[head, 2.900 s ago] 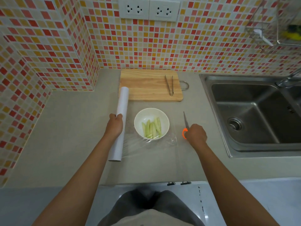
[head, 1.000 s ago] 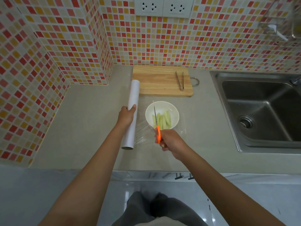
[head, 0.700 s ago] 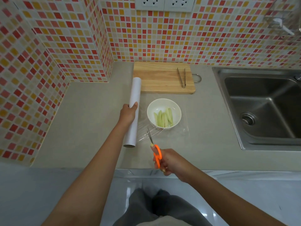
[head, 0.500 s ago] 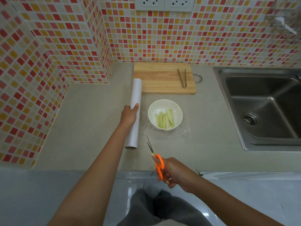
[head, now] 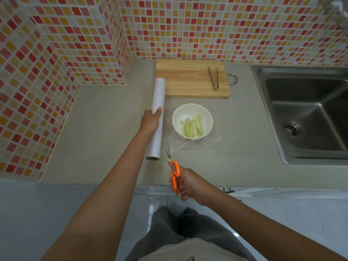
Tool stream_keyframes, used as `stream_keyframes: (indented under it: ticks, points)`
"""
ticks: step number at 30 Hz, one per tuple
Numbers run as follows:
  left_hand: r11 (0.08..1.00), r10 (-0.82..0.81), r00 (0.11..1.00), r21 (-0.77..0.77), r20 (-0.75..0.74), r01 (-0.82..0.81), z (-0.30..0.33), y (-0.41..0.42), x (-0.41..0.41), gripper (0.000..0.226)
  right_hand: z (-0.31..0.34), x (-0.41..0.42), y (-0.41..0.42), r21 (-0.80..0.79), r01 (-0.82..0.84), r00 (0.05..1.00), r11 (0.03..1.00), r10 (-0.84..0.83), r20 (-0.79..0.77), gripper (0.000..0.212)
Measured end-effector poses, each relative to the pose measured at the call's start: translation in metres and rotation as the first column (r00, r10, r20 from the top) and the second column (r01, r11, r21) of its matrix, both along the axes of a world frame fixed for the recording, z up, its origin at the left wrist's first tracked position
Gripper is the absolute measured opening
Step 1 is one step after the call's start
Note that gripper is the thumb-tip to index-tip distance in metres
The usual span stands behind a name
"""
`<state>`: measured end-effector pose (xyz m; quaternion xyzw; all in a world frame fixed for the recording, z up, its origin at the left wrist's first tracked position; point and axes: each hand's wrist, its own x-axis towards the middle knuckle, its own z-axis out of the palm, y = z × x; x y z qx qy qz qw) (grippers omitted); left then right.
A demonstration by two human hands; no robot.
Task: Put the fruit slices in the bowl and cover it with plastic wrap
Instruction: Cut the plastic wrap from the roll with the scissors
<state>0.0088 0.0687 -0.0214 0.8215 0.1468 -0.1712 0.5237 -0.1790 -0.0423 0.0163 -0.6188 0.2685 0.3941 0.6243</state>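
- Fruit slices (head: 192, 127) — pale green strips — lie inside the white bowl (head: 192, 110), which stands on the desk (head: 105, 129) just in front of the wooden cutting board (head: 188, 78).
- We see plastic wrap (head: 199, 144) spread from the roll (head: 157, 117) across the bowl, with crumpled film on the desk at the bowl's near side.
- We hold the roll down with our left hand (head: 150, 121), fingers curled over its middle; the roll lies just left of the bowl.
- Our right hand (head: 185, 183) grips orange-handled scissors (head: 172, 168) at the desk's front edge — blades slightly parted, tips pointing toward the film near the roll's end.
- Metal tongs (head: 213, 78) rest on the board; the sink (head: 308, 117) sits to the right.
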Motion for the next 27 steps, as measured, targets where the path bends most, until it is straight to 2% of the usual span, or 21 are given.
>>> stream_keyframes:
  ticks: [5, 19, 24, 27]
  points:
    - [1.0, -0.006, 1.0, 0.023, -0.002, 0.006, 0.002, 0.0, -0.001, 0.058, -0.006, 0.008, 0.015, 0.029, 0.089, 0.995, 0.996, -0.09, 0.038, 0.057]
    - [0.999, 0.026, 0.999, 0.019, -0.036, -0.026, 0.005, -0.006, -0.004, 0.061, -0.009, 0.013, 0.033, -0.017, 0.182, 0.981, 0.983, -0.181, 0.068, 0.056]
    - [0.999, 0.023, 0.999, 0.029, -0.043, -0.022, 0.005, -0.006, -0.003, 0.06, -0.019, 0.012, 0.033, -0.029, 0.192, 0.971, 0.981, -0.186, 0.15, 0.054]
    - [1.0, 0.019, 0.999, 0.024, -0.042, -0.018, 0.005, -0.005, -0.003, 0.06, -0.023, 0.011, 0.032, 0.015, 0.232, 0.947, 0.973, -0.229, 0.223, 0.047]
